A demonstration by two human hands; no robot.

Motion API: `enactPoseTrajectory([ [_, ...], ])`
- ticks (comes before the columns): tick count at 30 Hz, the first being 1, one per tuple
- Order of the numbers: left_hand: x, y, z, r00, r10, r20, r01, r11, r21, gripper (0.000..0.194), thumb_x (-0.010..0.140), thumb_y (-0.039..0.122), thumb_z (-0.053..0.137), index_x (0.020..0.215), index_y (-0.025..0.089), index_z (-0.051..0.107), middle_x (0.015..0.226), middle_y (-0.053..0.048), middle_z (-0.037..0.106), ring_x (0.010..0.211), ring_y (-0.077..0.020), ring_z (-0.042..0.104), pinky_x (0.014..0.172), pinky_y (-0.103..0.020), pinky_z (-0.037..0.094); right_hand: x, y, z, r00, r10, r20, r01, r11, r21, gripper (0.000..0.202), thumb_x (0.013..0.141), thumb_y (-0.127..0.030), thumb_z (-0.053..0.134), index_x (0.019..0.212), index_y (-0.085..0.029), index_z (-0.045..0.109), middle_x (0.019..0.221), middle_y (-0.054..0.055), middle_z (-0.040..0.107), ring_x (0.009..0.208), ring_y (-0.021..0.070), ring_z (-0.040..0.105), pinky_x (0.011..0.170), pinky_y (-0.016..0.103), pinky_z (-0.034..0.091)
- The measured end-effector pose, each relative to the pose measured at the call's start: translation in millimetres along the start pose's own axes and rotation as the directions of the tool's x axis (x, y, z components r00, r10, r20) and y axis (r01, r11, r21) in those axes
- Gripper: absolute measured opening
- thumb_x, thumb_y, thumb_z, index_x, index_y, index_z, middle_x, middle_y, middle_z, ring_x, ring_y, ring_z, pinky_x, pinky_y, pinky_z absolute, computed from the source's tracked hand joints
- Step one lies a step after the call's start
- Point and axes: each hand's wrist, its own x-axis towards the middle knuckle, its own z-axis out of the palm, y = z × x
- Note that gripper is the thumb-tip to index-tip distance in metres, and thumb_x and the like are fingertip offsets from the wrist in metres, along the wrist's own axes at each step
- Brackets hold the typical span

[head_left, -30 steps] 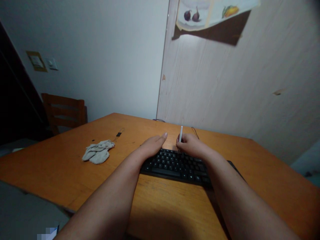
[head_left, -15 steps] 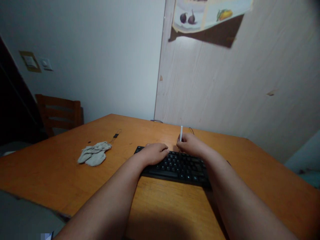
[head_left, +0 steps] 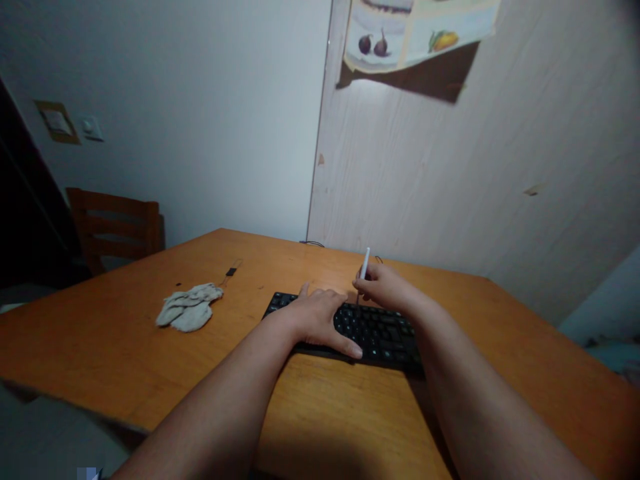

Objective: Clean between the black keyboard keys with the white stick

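A black keyboard (head_left: 387,335) lies on the wooden table in front of me. My left hand (head_left: 320,319) rests spread across its left part, thumb stretched towards the near edge and fingers towards the far edge, covering some keys. Over the far side of the keyboard, my right hand (head_left: 375,280) is closed around a slim white-handled tool (head_left: 365,262). The tool is held nearly upright, leaning slightly right at the top. Its thin dark lower end reaches down to the keys; the exact kind of tip is too small to make out.
A crumpled pair of pale grey gloves (head_left: 189,308) lies on the table (head_left: 115,333) to the left. Behind it is a small black piece with a thin loop (head_left: 231,272). A wooden chair (head_left: 117,227) stands beyond the left edge, and walls close off the back.
My left hand has spread open, its thumb moving right and nearer over the keyboard. The tool in my right hand now tilts a little to the right at its top.
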Motion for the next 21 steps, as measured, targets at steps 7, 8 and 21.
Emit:
enactPoseTrajectory([
  [7,-2.1,4.8,3.4,0.999,0.033,0.039,-0.035,0.998,0.057,0.122,0.048,0.086,0.063,0.149,0.03,0.024,0.144,-0.012,0.046,0.134,-0.0373,0.035,0.112,-0.061,0.006,-7.5,5.1,-12.0,0.981,0.006,-0.194,0.011,0.996,0.087,0.011,0.079,-0.031,0.06,0.077,-0.02,0.061,0.068,0.003,0.064,0.061,0.0156,0.055,0.055,0.026,0.04],
  [8,-2.0,4.4,4.5,0.999,0.029,0.041,-0.032,0.997,0.066,0.123,0.048,0.086,0.062,0.15,0.029,0.023,0.146,-0.013,0.043,0.135,-0.0371,0.034,0.112,-0.061,0.006,-10.7,5.7,-13.3,0.982,0.013,-0.186,0.009,0.993,0.121,0.011,0.079,-0.03,0.06,0.078,-0.02,0.06,0.068,0.003,0.064,0.061,0.0156,0.055,0.055,0.026,0.04],
  [21,1.9,1.5,11.7,1.0,0.02,0.007,-0.021,0.995,0.099,0.128,0.044,0.087,0.062,0.149,0.024,0.026,0.144,-0.017,0.044,0.134,-0.039,0.036,0.113,-0.059,0.011,-76.4,29.1,1.4,0.936,0.298,-0.186,-0.127,0.779,0.614,0.033,0.078,-0.043,0.065,0.097,-0.018,0.061,0.085,0.005,0.067,0.076,0.0188,0.06,0.061,0.028,0.044],
])
